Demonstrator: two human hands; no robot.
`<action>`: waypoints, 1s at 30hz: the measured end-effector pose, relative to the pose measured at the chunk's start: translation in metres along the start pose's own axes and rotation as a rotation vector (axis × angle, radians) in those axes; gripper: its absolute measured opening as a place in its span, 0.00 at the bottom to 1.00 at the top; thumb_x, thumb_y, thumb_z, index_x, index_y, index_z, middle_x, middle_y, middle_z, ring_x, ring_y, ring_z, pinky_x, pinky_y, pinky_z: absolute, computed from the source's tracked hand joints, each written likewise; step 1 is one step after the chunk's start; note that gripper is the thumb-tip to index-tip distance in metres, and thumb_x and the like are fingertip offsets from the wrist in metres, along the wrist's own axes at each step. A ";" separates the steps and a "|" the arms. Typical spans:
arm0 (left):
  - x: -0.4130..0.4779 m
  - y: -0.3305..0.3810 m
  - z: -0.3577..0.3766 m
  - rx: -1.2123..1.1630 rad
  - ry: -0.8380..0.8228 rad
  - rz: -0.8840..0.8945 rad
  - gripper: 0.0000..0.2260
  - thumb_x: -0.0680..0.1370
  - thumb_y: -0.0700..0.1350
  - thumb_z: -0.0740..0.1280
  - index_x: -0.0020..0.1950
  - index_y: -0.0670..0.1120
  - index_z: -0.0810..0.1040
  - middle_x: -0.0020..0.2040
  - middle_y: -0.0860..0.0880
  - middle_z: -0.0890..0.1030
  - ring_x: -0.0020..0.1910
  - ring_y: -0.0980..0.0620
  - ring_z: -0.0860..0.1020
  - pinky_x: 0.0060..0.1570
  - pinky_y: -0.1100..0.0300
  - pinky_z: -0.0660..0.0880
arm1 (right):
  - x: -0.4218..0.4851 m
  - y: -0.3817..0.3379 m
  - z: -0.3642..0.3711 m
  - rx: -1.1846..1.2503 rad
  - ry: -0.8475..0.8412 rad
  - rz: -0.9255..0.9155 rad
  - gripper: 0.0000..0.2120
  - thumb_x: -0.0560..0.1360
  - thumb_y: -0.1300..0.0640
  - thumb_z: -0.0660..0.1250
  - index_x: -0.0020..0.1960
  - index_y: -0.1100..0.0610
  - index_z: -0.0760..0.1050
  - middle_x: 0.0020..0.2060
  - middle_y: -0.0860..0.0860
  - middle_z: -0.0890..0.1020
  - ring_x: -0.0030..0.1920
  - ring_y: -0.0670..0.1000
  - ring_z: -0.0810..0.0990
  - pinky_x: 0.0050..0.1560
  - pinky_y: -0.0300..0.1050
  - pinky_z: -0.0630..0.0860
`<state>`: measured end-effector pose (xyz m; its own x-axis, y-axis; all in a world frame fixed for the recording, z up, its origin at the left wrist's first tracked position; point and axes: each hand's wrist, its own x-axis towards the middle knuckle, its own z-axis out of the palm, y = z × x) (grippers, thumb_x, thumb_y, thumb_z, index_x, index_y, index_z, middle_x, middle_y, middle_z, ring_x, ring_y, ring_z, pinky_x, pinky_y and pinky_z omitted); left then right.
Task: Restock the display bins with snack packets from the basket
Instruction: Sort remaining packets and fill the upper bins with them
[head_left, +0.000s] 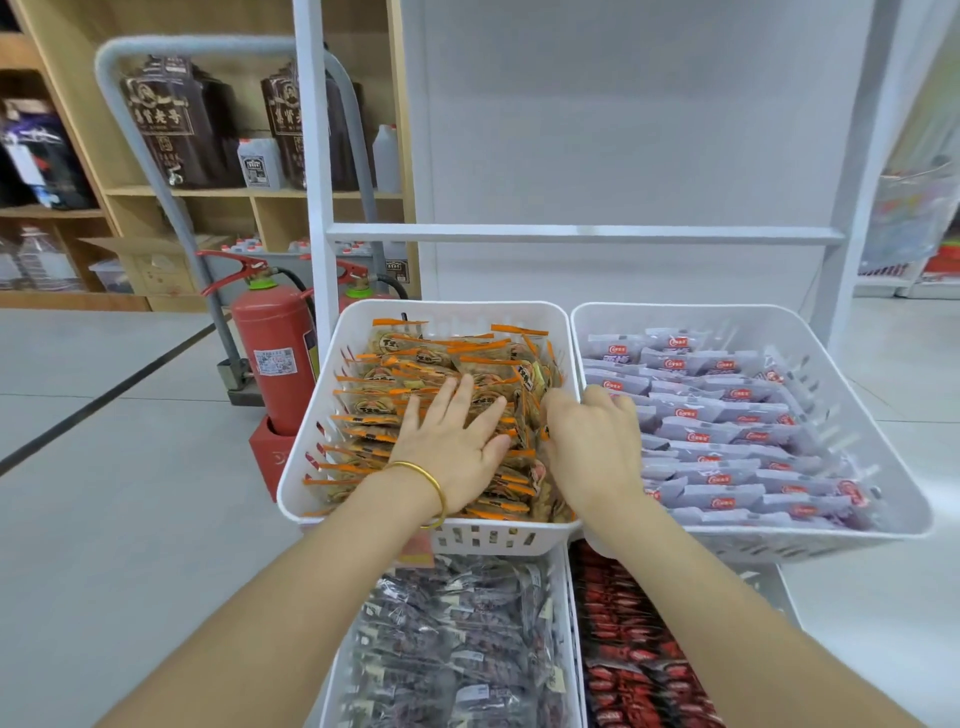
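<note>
The person's left hand (452, 447) lies flat on the orange snack packets (410, 364), fingers spread and straight, gripping nothing, inside the upper left white bin (310, 415). The right hand (592, 447) dips by that bin's right wall, fingers curled down among the packets (whether they pinch one, I cannot tell). Lilac packets (727, 426) fill the neighbouring bin (810, 358); a red fire extinguisher (275, 364) stands on the floor to the left.

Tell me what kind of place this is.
Likely a small retail shop: white bins of snack packets on a display rack, wooden shelves of large dark jars behind, a fire extinguisher nearby.
</note>
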<state>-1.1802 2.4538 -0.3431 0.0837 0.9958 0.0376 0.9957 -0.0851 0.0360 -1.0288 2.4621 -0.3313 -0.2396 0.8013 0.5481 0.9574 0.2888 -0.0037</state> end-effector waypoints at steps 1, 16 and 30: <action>-0.001 0.002 -0.001 0.001 -0.013 0.000 0.23 0.81 0.59 0.42 0.76 0.60 0.44 0.77 0.49 0.36 0.75 0.51 0.35 0.72 0.43 0.37 | 0.001 0.001 0.002 -0.017 -0.026 -0.035 0.21 0.46 0.60 0.81 0.34 0.55 0.74 0.24 0.53 0.75 0.32 0.56 0.76 0.35 0.44 0.70; -0.014 0.025 0.002 -0.054 -0.001 0.033 0.23 0.82 0.56 0.44 0.76 0.59 0.43 0.77 0.49 0.35 0.75 0.51 0.35 0.73 0.44 0.38 | -0.030 0.025 0.006 0.232 -0.065 -0.122 0.07 0.63 0.53 0.78 0.40 0.47 0.84 0.37 0.47 0.85 0.59 0.60 0.76 0.58 0.57 0.69; -0.012 0.114 -0.006 0.031 0.222 0.155 0.25 0.82 0.56 0.44 0.76 0.54 0.39 0.77 0.48 0.36 0.75 0.52 0.35 0.73 0.46 0.37 | -0.044 0.117 -0.014 0.141 -0.154 0.242 0.22 0.81 0.47 0.54 0.74 0.48 0.61 0.75 0.50 0.61 0.76 0.58 0.52 0.72 0.61 0.54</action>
<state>-1.0684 2.4317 -0.3336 0.2281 0.9387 0.2585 0.9727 -0.2315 -0.0179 -0.9037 2.4534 -0.3445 -0.0390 0.9225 0.3841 0.9603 0.1409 -0.2408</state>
